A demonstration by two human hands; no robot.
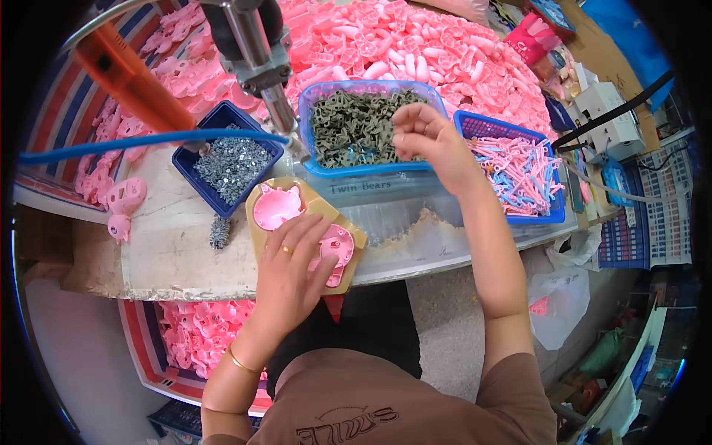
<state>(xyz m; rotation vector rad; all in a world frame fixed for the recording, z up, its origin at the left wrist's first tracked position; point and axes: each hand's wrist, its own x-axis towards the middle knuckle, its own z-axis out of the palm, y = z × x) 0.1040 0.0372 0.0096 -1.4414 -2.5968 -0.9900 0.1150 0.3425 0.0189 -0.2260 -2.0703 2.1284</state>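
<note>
In the head view, the left hand [294, 256], fingers a bit spread, lies over a tan block [317, 205]. A pink cup [276, 208] sits at its eleven o'clock, a pink toy piece [340, 248] at three. Toward one o'clock, the right hand [436, 144] bends its fingers over green bits [345, 130]; I can't tell if they pinch any.
</note>
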